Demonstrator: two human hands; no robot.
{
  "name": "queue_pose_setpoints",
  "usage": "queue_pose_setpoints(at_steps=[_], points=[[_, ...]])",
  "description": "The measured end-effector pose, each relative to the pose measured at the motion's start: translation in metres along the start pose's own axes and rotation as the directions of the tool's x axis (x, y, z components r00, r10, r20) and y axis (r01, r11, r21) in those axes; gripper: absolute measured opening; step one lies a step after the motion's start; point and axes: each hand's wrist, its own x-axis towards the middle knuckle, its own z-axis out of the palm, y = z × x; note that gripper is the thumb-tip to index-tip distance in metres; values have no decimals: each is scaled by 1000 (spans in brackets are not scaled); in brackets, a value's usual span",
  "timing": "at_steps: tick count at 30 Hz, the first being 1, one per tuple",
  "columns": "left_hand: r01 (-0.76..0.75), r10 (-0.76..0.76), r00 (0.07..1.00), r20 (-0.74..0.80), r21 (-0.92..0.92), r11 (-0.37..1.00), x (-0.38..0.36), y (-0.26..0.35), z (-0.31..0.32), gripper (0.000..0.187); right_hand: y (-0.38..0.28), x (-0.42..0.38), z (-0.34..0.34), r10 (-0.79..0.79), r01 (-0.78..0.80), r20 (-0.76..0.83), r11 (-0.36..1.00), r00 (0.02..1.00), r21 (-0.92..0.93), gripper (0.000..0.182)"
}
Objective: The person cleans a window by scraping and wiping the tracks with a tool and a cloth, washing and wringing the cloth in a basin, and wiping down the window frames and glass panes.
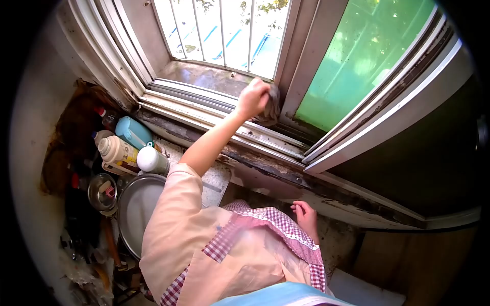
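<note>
A crumpled grey cloth [273,106] is bunched in my left hand [253,98], whose fingers are closed round it. That hand reaches out over the lower window track, and the cloth lies against the upright sash frame [298,76] beside the green pane [352,66]. Lower down, near my body, my right hand [306,217] hangs in front of the wall under the sill. Its fingers are loosely bent, with nothing visible in them.
Bottles, a light blue jug [133,131], a cream flask [116,153] and a white-lidded jar [152,160] crowd the left corner. Below them are a large round metal pan [140,209] and a small metal bowl [102,191]. Window bars [222,33] stand beyond the opening.
</note>
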Motion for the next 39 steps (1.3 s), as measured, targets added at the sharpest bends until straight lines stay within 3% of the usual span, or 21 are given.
queue_pose_setpoints(at_steps=[1, 3, 5, 7, 8, 11, 14, 17, 18, 21, 23, 24, 25, 28, 30, 33, 35, 36, 37, 38, 39], points=[[152, -151, 988, -38, 20, 988, 16, 13, -11, 16, -4, -2, -3, 18, -18, -26, 1000, 999, 1, 15], [153, -182, 937, -297, -118, 981, 42, 26, -8, 20, -2, -7, -9, 59, -58, -78, 998, 995, 12, 15], [155, -184, 947, -263, -126, 980, 40, 20, 17, 37, -2, -8, -11, 87, -88, -74, 996, 993, -5, 16], [319, -346, 902, -258, -141, 937, 5, -5, 62, 41, -1, -8, -9, 112, -114, -54, 993, 992, -29, 16], [302, -323, 913, -250, -119, 946, -14, -18, 73, 41, -1, -10, -8, 130, -131, -45, 991, 991, -24, 16], [350, -356, 935, 6, 163, 923, -50, -33, 74, 35, 2, -15, -2, 171, -171, -8, 985, 985, -15, 17], [409, -420, 901, 113, 107, 906, -38, -36, 65, 28, 4, -11, -4, 171, -170, 14, 985, 985, -30, 17], [207, -208, 978, -32, -16, 978, 6, -24, 44, 24, 12, -14, -9, 161, -160, 6, 986, 987, -42, 17], [277, -283, 957, -58, -94, 956, 18, -6, 34, 24, 17, -14, -9, 167, -167, 6, 984, 986, -58, 16], [281, -287, 953, -100, -74, 957, 10, -14, 42, 25, 11, -7, -10, 181, -179, 13, 981, 983, -72, 16], [359, -365, 928, 76, 83, 930, -16, -25, 50, 25, 12, -6, -7, 163, -162, 18, 985, 986, -66, 17], [327, -344, 927, 146, 127, 936, -43, -49, 69, 22, 4, -5, -5, 167, -165, 33, 984, 985, -75, 17], [333, -363, 920, 148, 192, 923, -46, -47, 72, 22, -1, 2, -5, 153, -149, 42, 986, 987, -78, 17], [332, -360, 914, 187, 166, 928, -42, -44, 70, 18, 1, -8, 0, 148, -142, 56, 986, 987, -91, 17], [273, -290, 937, 195, 110, 956, -23, -48, 65, 15, 10, -6, 0, 139, -130, 82, 985, 987, -111, 16], [367, -367, 930, -3, 63, 928, 27, -8, 35, 12, 9, -5, -2, 167, -152, 119, 981, 979, -120, 16], [436, -436, 900, -3, 21, 900, 82, 33, -3, 17, 12, -6, -5, 138, -118, 127, 981, 982, -155, 16], [367, -369, 928, -59, -34, 930, 108, 37, -13, 21, 4, 0, -5, 133, -111, 123, 978, 983, -176, 16], [249, -243, 961, -128, 32, 968, 136, 46, -27, 25, -1, 8, -6, 122, -98, 114, 976, 986, -196, 15], [228, -217, 957, -193, 34, 973, 157, 61, -38, 24, 1, 11, -6, 87, -66, 110, 981, 990, -182, 15], [244, -244, 957, -155, -23, 970, 174, 67, -44, 15, -5, 13, -7, 93, -76, 93, 982, 991, -172, 15]])
